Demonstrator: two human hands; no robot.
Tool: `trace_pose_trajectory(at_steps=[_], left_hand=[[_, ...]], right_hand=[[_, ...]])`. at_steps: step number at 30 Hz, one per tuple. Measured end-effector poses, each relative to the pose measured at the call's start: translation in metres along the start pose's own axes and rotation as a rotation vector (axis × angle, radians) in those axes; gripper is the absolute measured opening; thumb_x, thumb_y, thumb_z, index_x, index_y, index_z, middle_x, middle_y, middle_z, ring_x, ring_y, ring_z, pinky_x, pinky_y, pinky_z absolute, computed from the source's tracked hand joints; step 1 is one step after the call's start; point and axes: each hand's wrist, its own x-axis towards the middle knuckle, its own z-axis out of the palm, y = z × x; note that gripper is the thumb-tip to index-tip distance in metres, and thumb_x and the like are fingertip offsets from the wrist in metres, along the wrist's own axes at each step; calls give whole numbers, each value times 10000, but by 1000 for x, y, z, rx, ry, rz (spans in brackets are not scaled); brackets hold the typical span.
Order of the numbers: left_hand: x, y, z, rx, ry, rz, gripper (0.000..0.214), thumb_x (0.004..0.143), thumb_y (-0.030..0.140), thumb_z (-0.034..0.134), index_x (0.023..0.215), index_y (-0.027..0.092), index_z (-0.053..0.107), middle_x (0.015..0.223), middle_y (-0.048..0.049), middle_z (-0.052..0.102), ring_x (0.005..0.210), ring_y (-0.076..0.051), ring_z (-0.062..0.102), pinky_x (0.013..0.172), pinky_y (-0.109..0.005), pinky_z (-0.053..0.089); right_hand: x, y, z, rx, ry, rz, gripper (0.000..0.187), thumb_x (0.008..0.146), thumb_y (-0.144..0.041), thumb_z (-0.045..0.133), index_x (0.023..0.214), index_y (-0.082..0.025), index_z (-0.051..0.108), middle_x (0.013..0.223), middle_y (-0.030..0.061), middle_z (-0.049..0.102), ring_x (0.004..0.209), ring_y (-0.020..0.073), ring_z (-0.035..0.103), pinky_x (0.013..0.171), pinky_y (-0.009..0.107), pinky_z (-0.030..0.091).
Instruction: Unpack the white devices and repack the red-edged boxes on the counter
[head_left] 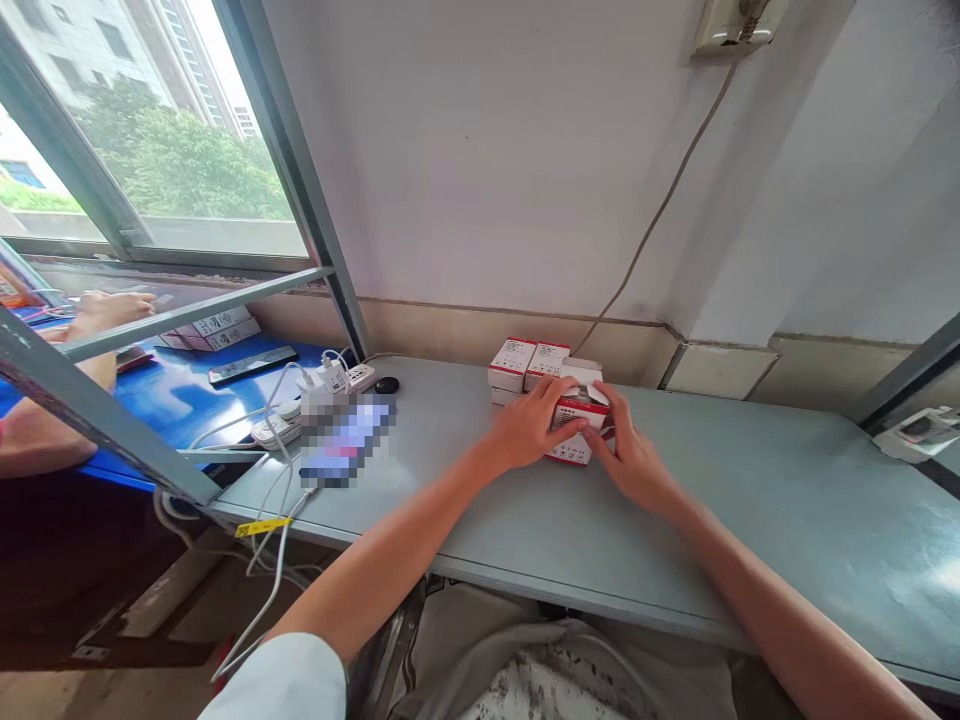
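Both my hands are around a small white-and-red carton on the grey tabletop. Its white top flap stands up at the back, and the top looks partly open. My left hand grips the carton's left side, with the thumb across the front. On the right side, my right hand has its fingers along the edge and its thumb at the front. Just behind and left, more white-and-red cartons stand stacked against one another. What is inside the carton I cannot make out.
A lit, pixelated phone lies left, by a power strip with white cables. A black round object sits near it. Beyond the metal frame, another person's hand is over a blue table holding a dark phone.
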Motion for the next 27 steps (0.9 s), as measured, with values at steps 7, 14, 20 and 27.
trace_pose_trajectory(at_steps=[7, 14, 20, 27], left_hand=[[0, -1, 0, -1, -4, -6, 547, 1098, 605, 538, 1546, 308, 442, 1488, -121, 607, 1247, -316, 688, 883, -418, 621], [0, -1, 0, 1, -1, -4, 560, 1102, 632, 511, 1551, 305, 442, 1480, -122, 605, 1239, -309, 690, 870, -407, 617], [0, 0, 1, 0, -7, -14, 574, 1103, 656, 492, 1554, 305, 437, 1489, -125, 600, 1217, -309, 697, 833, -397, 614], [0, -2, 2, -1, -2, 0, 549, 1102, 634, 510, 1532, 298, 445, 1497, -127, 601, 1263, -320, 681, 874, -420, 618]], right_hand=[[0, 1, -1, -7, -6, -6, 758, 1097, -681, 447, 1714, -279, 266, 1352, 147, 701, 893, 244, 722, 814, 425, 622], [0, 2, -1, -1, -5, -14, 753, 1100, -677, 448, 1711, -274, 270, 1381, 159, 686, 904, 248, 716, 836, 438, 619], [0, 0, -1, 2, -12, -2, 750, 1099, -680, 450, 1709, -280, 274, 1368, 152, 694, 909, 249, 718, 811, 419, 618], [-1, 2, -1, 26, -10, -27, 762, 1099, -676, 454, 1715, -266, 270, 1371, 165, 686, 901, 252, 706, 823, 443, 624]])
